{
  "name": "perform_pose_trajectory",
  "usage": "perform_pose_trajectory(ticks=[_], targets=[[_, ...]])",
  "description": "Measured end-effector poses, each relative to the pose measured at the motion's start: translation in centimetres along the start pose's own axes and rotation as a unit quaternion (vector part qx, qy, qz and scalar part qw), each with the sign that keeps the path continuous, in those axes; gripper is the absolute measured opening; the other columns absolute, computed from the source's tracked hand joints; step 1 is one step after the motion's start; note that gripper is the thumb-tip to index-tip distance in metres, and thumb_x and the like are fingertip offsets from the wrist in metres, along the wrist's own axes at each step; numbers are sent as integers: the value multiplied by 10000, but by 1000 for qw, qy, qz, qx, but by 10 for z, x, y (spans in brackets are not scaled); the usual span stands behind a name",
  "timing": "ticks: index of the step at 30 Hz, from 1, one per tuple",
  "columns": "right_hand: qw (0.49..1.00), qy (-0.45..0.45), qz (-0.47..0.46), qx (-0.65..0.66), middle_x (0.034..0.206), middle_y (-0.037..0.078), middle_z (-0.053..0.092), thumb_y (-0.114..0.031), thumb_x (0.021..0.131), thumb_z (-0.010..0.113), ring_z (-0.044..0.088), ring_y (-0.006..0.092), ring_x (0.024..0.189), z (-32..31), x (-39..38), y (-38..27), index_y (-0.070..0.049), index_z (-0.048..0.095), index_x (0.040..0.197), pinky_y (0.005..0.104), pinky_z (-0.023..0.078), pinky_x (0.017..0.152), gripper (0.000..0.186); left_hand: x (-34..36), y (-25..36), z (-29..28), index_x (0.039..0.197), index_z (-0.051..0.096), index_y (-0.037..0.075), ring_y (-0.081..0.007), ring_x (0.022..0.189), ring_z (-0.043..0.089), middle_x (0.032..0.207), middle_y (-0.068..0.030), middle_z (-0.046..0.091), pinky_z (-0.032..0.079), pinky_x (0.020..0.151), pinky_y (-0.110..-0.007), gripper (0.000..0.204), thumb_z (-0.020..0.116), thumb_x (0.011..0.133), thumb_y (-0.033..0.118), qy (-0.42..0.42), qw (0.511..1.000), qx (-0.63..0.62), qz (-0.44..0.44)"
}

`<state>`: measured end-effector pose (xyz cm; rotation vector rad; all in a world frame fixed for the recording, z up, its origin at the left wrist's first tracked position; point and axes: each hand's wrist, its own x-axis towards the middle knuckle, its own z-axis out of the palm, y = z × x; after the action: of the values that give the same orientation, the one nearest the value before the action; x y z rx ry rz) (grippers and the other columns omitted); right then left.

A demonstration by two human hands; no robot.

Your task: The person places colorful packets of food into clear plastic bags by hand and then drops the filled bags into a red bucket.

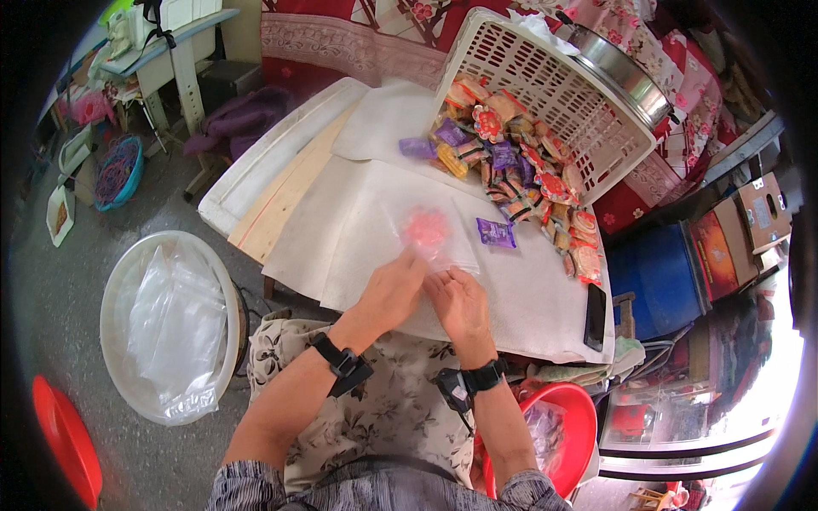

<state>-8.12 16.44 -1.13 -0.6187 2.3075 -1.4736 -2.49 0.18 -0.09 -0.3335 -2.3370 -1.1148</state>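
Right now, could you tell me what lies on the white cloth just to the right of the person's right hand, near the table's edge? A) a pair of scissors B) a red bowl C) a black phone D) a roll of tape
C: a black phone lies flat on the white cloth at the table's right edge, right of the right hand; the left hand is beside it, both fingering a clear plastic bag.

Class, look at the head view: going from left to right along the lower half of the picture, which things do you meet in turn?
Red basin → white tub lined with clear plastic → left hand → right hand → black phone → blue barrel.
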Motion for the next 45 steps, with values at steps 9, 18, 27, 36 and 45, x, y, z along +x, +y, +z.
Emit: perform_pose_trajectory(ticks=[9, 18, 27, 36, 45], targets=[[915, 75, -19, 397, 1060, 109, 661, -205, 957, 510, 634, 229, 1019, 13, 16, -9, 12, 596, 1147, 331, 512, 836, 301, -1, -2, 4, 941, 501, 15, -396, 759, 575, 878, -169, 535, 473, 633, -466, 226, 588, 739, -34, -29, 999, 38, -9], [950, 138, 120, 253, 901, 133, 685, -258, 952, 545, 680, 201, 759, -83, -21, -25, 11, 615, 1068, 304, 562, 667, 301, 0, -2, 4, 844, 549, 12, -343, 790, 597, 865, -161, 532, 492, 674, -441, 136, 608, 721, 14, -111, 988, 106, -30], [907, 165, -58, 382, 904, 85, 630, -185, 913, 604, 607, 191, 809, -239, 89, 46, -11, 577, 1055, 322, 517, 760, 226, 2, -5, 9, 772, 556, 15, -342, 750, 599, 839, -164, 528, 493, 634, -436, 60, 595, 727, 10, -91, 991, 101, -18], [847, 319, 42, 423, 841, 58, 618, -100, 888, 642, 580, 154, 734, -246, 132, 45, -27, 599, 976, 285, 469, 663, 122, 2, -6, 6, 755, 534, 22, -340, 706, 599, 796, -152, 521, 485, 593, -438, 67, 591, 725, 1, -86, 992, 91, -18], [773, 311, -217, -509, 1040, 164, 555, -66, 828, 605, 550, 348, 966, -160, 4, -18, 25, 561, 1105, 426, 463, 801, 295, -2, -11, 7, 739, 537, 20, -365, 649, 577, 764, -154, 517, 466, 563, -454, 55, 581, 771, 20, -57, 994, 94, -8]])
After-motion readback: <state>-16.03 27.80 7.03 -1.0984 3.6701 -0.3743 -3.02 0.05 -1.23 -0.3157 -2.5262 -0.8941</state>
